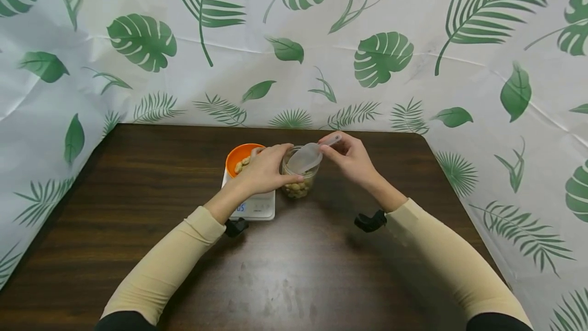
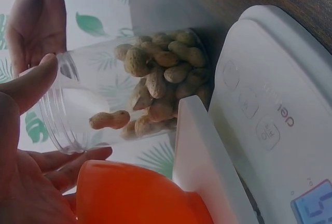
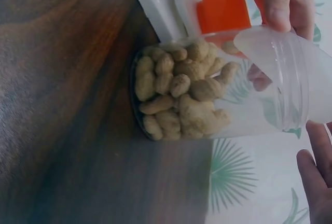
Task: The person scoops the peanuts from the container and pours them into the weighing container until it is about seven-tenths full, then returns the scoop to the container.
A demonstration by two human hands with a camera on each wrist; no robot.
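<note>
A clear jar partly filled with peanuts stands beside the kitchen scale. My left hand grips it near the rim, thumb on the near side and fingers round the far side. Between thumb and fingers, my right hand pinches the handle of a translucent white scoop. The scoop is tilted, its bowl down in the jar's mouth. In the left wrist view a single peanut shows apart from the heap, towards the mouth. The orange bowl, close by my left hand, holds several peanuts.
The white kitchen scale carries the orange bowl, and its lit display is partly covered by my left wrist. All stand near the far edge of the dark wooden table. A leaf-patterned sheet hangs behind.
</note>
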